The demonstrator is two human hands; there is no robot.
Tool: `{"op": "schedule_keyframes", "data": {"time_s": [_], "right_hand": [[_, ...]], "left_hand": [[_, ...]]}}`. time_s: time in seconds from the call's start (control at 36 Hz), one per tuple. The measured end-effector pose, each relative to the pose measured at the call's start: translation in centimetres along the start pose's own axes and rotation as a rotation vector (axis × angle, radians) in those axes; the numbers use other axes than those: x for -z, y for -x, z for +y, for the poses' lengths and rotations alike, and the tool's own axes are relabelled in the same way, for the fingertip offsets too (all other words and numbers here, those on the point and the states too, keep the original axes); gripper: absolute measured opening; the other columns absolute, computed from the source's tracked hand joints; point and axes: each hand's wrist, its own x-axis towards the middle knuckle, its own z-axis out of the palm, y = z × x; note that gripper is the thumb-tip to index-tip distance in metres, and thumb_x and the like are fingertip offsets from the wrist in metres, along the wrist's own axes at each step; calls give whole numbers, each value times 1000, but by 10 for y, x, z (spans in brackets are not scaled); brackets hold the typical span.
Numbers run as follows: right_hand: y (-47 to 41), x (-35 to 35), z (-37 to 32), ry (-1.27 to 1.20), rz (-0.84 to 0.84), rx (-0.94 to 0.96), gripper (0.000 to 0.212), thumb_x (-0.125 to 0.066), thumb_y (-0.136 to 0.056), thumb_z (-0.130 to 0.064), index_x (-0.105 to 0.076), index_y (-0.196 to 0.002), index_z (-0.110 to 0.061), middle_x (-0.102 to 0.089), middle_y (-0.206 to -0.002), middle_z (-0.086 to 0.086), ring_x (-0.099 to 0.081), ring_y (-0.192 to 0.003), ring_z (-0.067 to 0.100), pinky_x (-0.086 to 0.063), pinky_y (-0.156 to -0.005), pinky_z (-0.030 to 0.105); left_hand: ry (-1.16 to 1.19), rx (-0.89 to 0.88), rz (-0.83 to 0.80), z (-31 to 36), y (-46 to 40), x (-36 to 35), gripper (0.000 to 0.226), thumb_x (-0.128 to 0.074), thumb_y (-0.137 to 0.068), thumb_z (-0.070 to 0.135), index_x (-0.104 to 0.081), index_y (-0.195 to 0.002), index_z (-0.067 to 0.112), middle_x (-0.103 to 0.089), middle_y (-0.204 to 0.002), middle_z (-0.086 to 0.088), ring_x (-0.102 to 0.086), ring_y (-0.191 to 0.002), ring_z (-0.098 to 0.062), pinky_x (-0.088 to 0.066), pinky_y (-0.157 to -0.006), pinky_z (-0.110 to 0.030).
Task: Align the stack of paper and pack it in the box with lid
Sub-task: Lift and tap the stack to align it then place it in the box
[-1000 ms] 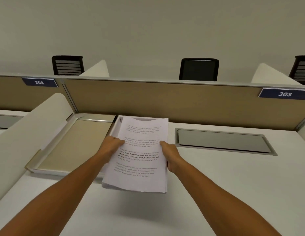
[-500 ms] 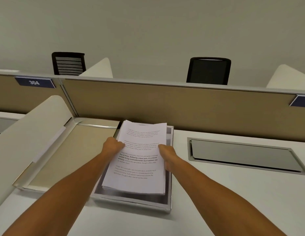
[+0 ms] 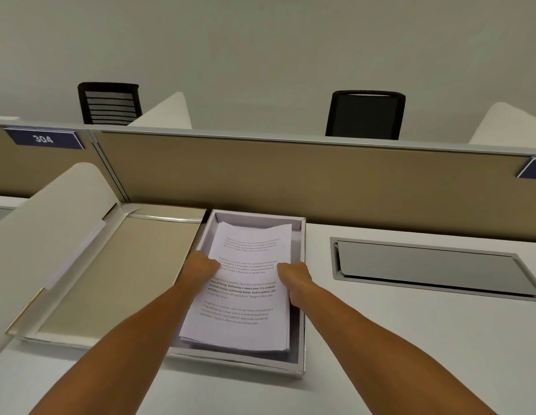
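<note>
A stack of printed white paper lies inside the shallow grey box on the white desk. The stack's far end curls up a little near the box's back wall. My left hand grips the stack's left edge and my right hand grips its right edge, both about midway along. The box's beige lid lies open side up just left of the box, touching it.
A tan partition runs behind the box. A curved white side divider stands on the left. A grey cable hatch is set into the desk at the right. Two black chairs show beyond the partition.
The paper stack moved forward from above the desk's near part and went down into the box, both hands holding its edges throughout. The camera tilted and shifted left.
</note>
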Motion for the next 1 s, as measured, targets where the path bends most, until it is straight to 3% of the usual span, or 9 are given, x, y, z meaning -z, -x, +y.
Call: {"op": "schedule_keyframes", "data": {"time_s": [0.36, 0.53, 0.58, 0.64, 0.67, 0.75, 0.81, 0.92, 1.0], "right_hand": [[10, 0, 3, 68, 18, 11, 28, -49, -100, -9, -59, -125, 0, -68, -123, 17, -67, -113, 33, -56, -101, 45], [11, -8, 5, 48, -19, -6, 36, -45, -98, -10, -56, -130, -1, -65, -127, 18, -64, -118, 34, -54, -99, 41], [10, -16, 4, 112, 24, -66, 48, -45, -103, -26, -44, -146, -3, -53, -146, 16, -52, -135, 32, -45, -110, 39], [14, -19, 17, 726, -67, 61, 68, -52, -103, -40, -25, -157, -8, -34, -161, 11, -32, -150, 28, -30, -121, 38], [14, -21, 17, 757, -67, 110, 74, -52, -102, -43, -18, -159, -9, -27, -164, 12, -26, -152, 29, -27, -122, 40], [33, -20, 10, 259, 42, 2, 75, -45, -101, -24, -1, -160, -7, -11, -167, 19, -20, -153, 37, -26, -123, 48], [38, -18, 15, 310, -12, 83, 83, -50, -100, -20, 7, -160, -12, -5, -169, 15, -18, -154, 36, -26, -124, 48], [42, -17, 23, 284, 9, 275, 76, -63, -96, -16, -17, -157, -16, -27, -165, 9, -36, -147, 34, -46, -113, 49], [48, -14, 26, 284, 21, 356, 77, -67, -94, -15, -21, -156, -18, -29, -164, 8, -38, -147, 33, -48, -112, 48]], "left_hand": [[-63, -45, 5, -5, 5, -1, 30, -64, -90, 17, -63, -111, -5, -70, -107, -18, -70, -92, -34, -55, -71, -35], [-121, -124, 48, -7, 10, -1, 21, -65, -90, 19, -56, -81, 3, -66, -85, -14, -65, -74, -28, -51, -63, -32], [-137, -152, 91, -8, 11, 0, 27, -64, -91, 20, -51, -72, 7, -61, -77, -11, -63, -73, -29, -52, -66, -34], [-144, -195, 149, -11, 14, 3, 29, -61, -91, 19, -48, -68, 9, -58, -75, -10, -60, -71, -27, -55, -72, -38], [-136, -211, 174, -12, 16, 6, 23, -60, -93, 18, -55, -74, 7, -62, -80, -12, -60, -73, -26, -57, -76, -39], [-63, -258, 288, -18, 23, 14, 22, -58, -97, 18, -68, -110, 3, -71, -103, -12, -63, -82, -24, -55, -82, -38], [-9, -274, 383, -25, 31, 23, 23, -57, -97, 15, -68, -113, 3, -73, -105, -13, -65, -83, -24, -54, -80, -34], [52, -248, 557, -46, 48, 42, 26, -61, -95, 13, -66, -119, 6, -71, -115, -16, -66, -105, -32, -55, -93, -46], [-44, -151, 671, -65, 61, 54, 25, -67, -91, 16, -69, -115, 10, -70, -113, -16, -61, -105, -37, -52, -88, -50]]}}
